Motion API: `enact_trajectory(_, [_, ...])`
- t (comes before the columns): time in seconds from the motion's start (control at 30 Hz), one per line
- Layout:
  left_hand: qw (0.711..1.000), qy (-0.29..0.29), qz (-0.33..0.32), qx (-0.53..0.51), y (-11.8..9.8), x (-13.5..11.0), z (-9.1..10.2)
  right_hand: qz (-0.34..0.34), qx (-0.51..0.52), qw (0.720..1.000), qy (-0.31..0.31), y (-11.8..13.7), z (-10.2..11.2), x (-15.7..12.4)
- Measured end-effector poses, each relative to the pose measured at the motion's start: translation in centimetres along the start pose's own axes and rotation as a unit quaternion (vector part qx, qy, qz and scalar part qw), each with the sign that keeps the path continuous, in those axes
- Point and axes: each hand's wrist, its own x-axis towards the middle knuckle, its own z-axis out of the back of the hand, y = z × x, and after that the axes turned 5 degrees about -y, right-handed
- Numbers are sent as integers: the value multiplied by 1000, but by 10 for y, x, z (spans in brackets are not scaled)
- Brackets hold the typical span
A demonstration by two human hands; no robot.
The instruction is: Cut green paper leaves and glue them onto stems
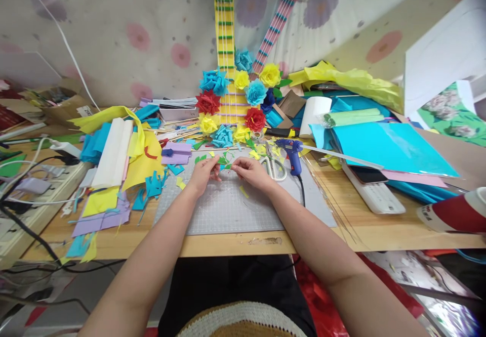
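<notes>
Reaching forward with both bare arms over a grey gridded cutting mat (235, 213) on a pale wooden surface (228, 246). Pinching a small sprig of green paper leaves (224, 160) between the two hands, above the far part of the mat. Curling the fingers of the left hand (207, 171) inward, with thumb and fingertips closed on the near edge of the sprig; gripping its other side between thumb and forefinger of the right hand (248, 171). Too small to make out exactly where pinched. Just right of the right hand, lying on the mat beside white-handled scissors (274, 170) and a blue glue gun (291, 156). Beyond, leaning against a flower-patterned backdrop (163, 28): a yellow guitar-shaped craft piece (226, 48) ringed with red, yellow and blue paper roses. To the left, heaped with folded white crepe paper (113, 154) and yellow sheets (143, 160).
</notes>
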Motion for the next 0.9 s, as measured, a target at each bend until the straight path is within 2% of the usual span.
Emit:
enact_trajectory(0.43, [999, 25, 12, 15, -3, -3, 1, -23, -6, 1000, -7, 1, 1, 0])
enact_trajectory(0.57, [999, 40, 23, 4, -3, -5, -1, -35, 33, 999, 1, 2, -2, 0])
enact_trajectory(0.7, [1000, 16, 14, 17, -1, -8, -8, -52, 82, 995, 16, 5, -10, -1])
enact_trajectory(0.9, [1000, -18, 2, 24, 1, -11, -13, -73, 76, 994, -8, 6, -20, -3])
